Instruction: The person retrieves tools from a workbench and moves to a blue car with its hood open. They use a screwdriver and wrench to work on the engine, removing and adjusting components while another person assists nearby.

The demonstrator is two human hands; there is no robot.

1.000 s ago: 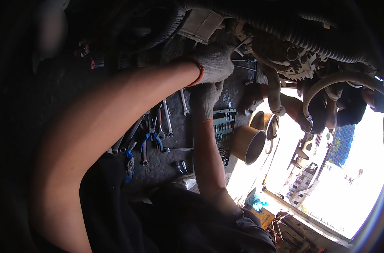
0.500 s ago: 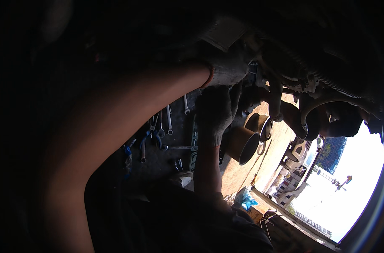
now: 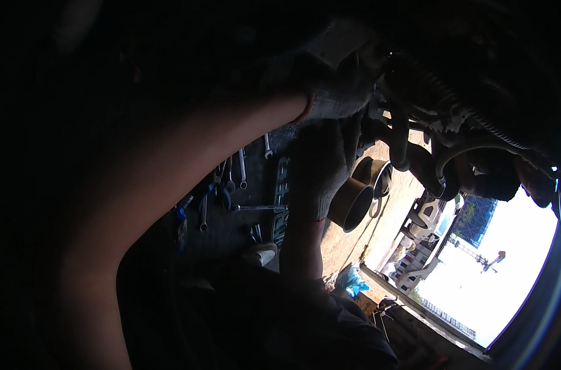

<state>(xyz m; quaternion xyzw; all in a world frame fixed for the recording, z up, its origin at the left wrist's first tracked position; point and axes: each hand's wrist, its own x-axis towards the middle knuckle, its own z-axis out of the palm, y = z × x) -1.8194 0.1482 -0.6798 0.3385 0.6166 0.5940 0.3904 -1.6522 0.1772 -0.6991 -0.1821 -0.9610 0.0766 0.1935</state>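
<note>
My left hand, in a grey work glove with a reddish cuff edge, reaches across to the shadowed machine parts at upper middle. Its fingers fade into the dark there. Just below it is my right hand, gloved too, back toward me and fingers curled with the thumb along the top. Whatever it grips is hidden in shadow. Beside both hands hang dark curved hoses and a ribbed conduit. A pale flat plate shows dimly above my left hand.
Several wrenches and blue-handled pliers lie on the dark floor, near a green tool tray. Two round, open-ended containers stand on sunlit ground at right. Beyond are a blue bag and a white vehicle.
The view has shifted a little, so the tools, containers and hoses sit slightly further left. Both gloved hands have edged right, closer to the hoses. The light on my arms is dimmer.
</note>
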